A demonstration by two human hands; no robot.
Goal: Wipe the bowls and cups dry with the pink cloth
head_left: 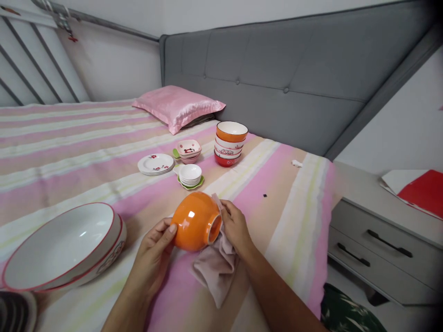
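An orange bowl point(194, 219) is tipped on its side, its foot ring facing right and its glossy outside toward me. My left hand point(157, 244) grips it by the rim, thumb on the outer wall. At the foot of the bowl, my right hand point(237, 226) is closed on a greyish-pink cloth point(219, 272) that hangs down below the bowl. The fingertips of the right hand are partly hidden behind the bowl and cloth. Beyond the hands stands a stack of bowls point(231, 144), an orange one on top and a red one at the bottom.
Large white bowls with red rims point(65, 244) sit nested at left. Floral plates point(155, 163), small pink square dishes point(188, 150) and small white dishes point(190, 173) stand ahead on the striped bed. A pink pillow point(178, 106) lies behind; a nightstand point(384, 230) is at right.
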